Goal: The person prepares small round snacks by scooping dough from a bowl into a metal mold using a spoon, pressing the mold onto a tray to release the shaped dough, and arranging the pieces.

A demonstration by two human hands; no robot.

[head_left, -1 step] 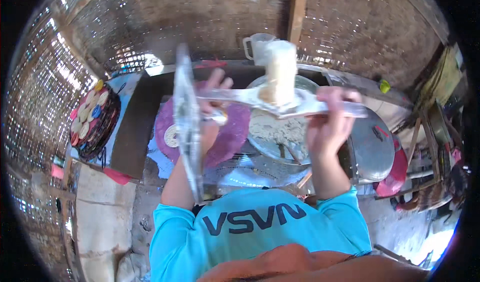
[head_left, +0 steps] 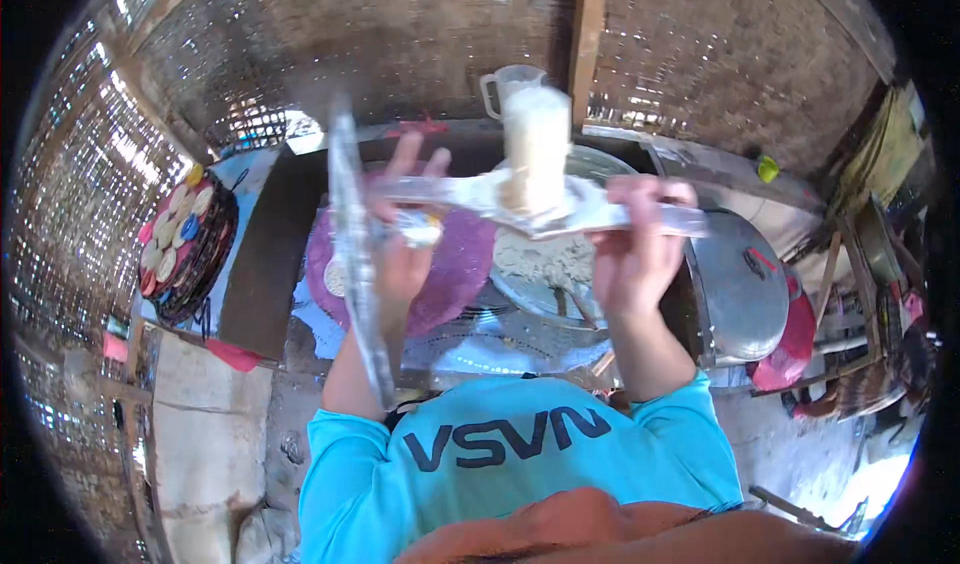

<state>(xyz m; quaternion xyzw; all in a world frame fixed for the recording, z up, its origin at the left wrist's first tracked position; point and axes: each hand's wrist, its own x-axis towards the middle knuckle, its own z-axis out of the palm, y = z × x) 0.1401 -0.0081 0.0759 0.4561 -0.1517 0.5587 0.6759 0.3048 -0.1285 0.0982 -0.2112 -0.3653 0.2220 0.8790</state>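
My right hand (head_left: 640,249) is wrapped round the right end of a long flat handle that carries a pale upright cylinder; together they look like a hand press (head_left: 538,154). White dough-like residue clings round the cylinder's foot. The handle's other end crosses my left hand (head_left: 405,264), whose upper fingers stretch up past it. Against that hand, in the air, stands a long thin silvery board (head_left: 358,254), seen nearly edge-on and blurred; my left hand seems to hold it, though the grip is partly hidden. Something small, white and yellow, shows at the left palm.
Below the hands are a purple round mat (head_left: 465,289) with a white coil and a wide basin (head_left: 520,299) of pale crumbly dough. A clear jug (head_left: 515,79) stands behind. At left is a stack of round mats (head_left: 190,264) with coils; at right, a large metal lid (head_left: 740,289).
The hand press and both hands have shifted slightly left. The silvery board has moved left with them. The grips look the same.
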